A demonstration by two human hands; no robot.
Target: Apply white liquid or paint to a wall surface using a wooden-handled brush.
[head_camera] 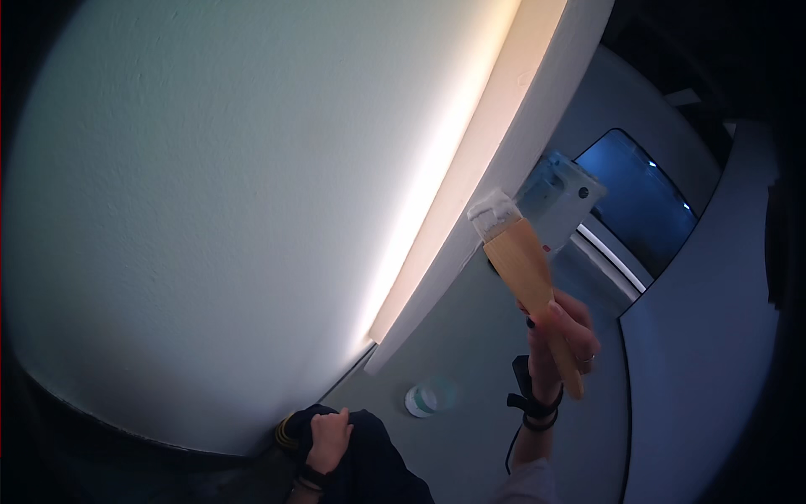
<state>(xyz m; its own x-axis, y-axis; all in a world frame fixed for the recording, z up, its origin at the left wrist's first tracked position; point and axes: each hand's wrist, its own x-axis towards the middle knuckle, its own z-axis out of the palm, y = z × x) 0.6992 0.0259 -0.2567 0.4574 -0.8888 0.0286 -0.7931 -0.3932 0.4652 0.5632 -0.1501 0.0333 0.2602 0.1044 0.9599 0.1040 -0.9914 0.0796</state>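
Observation:
A flat paintbrush (526, 264) with a wide wooden handle is in the grip of my right hand (563, 334). White paint coats its bristles (492, 211), which meet the outer edge of a white ledge (441, 261) or lie just in front of it; which of these I cannot tell. My left hand (329, 439) rests on my dark-clothed knee (378, 453), fingers curled in, with nothing visible in it. A clear plastic cup (422, 401) with a white and green band sits on the grey floor below the ledge.
A pale, textured wall (220, 189) curves along the left, lit by a bright strip (428, 189) behind the ledge. Beyond the brush stands a translucent box (567, 189). Farther right are a dark glossy panel (648, 201) and a curved grey partition (686, 353).

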